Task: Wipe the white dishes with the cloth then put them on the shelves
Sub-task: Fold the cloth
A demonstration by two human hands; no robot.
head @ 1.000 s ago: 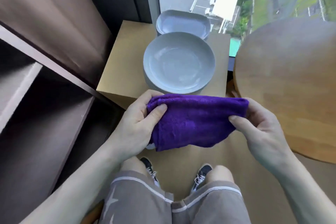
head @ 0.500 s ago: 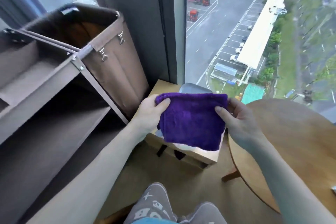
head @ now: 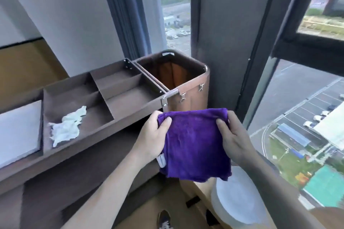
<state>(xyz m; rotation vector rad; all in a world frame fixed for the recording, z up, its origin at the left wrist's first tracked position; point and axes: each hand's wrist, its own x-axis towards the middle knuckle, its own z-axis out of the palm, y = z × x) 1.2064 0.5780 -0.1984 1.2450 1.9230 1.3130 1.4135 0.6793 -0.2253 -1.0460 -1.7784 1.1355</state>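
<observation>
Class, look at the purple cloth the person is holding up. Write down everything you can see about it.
The purple cloth is a deep violet, fuzzy towel-like fabric, apparently folded into a rough square. It hangs upright in the air, held by its top corners: the left hand pinches the left corner, the right hand the right. A small white tag shows at its lower left edge. Its bottom edge is slightly ragged and hangs in front of a white dish below; whether they touch cannot be told.
</observation>
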